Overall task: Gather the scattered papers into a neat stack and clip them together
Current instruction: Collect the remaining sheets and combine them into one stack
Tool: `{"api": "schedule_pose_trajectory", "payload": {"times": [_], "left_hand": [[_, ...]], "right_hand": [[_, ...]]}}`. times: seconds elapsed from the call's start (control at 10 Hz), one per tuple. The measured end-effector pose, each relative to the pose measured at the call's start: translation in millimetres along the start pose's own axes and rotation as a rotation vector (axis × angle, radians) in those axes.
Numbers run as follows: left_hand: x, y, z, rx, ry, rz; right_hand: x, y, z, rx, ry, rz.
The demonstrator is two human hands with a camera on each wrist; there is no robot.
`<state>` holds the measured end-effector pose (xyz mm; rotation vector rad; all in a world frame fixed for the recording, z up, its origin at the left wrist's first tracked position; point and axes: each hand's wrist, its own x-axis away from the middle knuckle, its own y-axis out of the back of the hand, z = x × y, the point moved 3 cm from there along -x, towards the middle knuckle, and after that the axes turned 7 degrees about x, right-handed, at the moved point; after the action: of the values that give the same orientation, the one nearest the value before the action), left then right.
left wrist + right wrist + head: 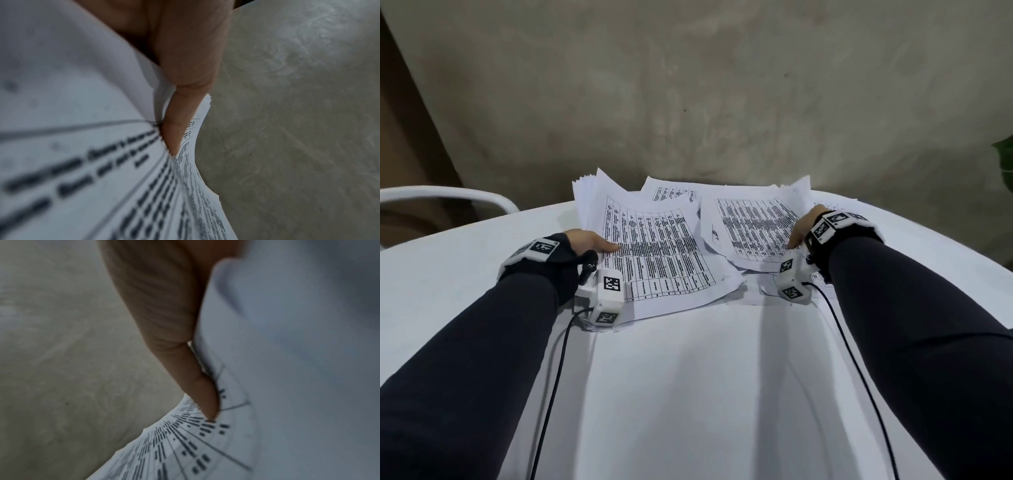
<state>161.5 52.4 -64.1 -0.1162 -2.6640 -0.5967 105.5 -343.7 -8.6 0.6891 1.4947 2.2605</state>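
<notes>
Head view, with both wrist views. Printed sheets are shown spread across the far part of a white table [688, 377] in two overlapping piles, which serve here as the landmark. The left pile [654, 253] is held at its left margin by the left hand [585, 240], with the thumb laid flat on the printed face; in the left wrist view a finger [180, 123] is seen tucked in among the fanned sheets [102, 178], so several are pinched together. The right pile [753, 226] is held at its right margin by the right hand [803, 228], the thumb [205, 394] being pressed on the top sheet [287, 353]; the remaining fingers are probably beneath the edge, though this is hidden. Each pile lies inward of the hand that holds it, with long axis running away from the body and slightly skewed. The two hands are about equally near the gap where the piles overlap. Merging is judged to call for both piles to be drawn together across that gap. No clip can be made out in any view.
</notes>
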Motion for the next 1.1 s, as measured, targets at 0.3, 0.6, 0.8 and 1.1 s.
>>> {"api": "schedule_pose_trajectory", "payload": {"times": [0.3,0.6,0.8,1.1], "left_hand": [[4.5,-0.7,-2.8,-0.039,0.015,-0.050],[14.6,-2.5,-8.1,-0.109,-0.008,-0.042],[13.4,-0.4,-5.8,-0.097,-0.004,-0.038],[26.8,-3.7,-11.3,-0.165,0.009,-0.048]], "right_hand": [[-10.1,10.7,-38.9,0.257,-0.006,-0.129],[25.4,15.5,-38.3,0.241,-0.056,-0.217],[7.4,35.1,-33.0,-0.282,-0.101,-0.079],[49.0,97.0,48.8,-0.895,0.409,-0.315]]}}
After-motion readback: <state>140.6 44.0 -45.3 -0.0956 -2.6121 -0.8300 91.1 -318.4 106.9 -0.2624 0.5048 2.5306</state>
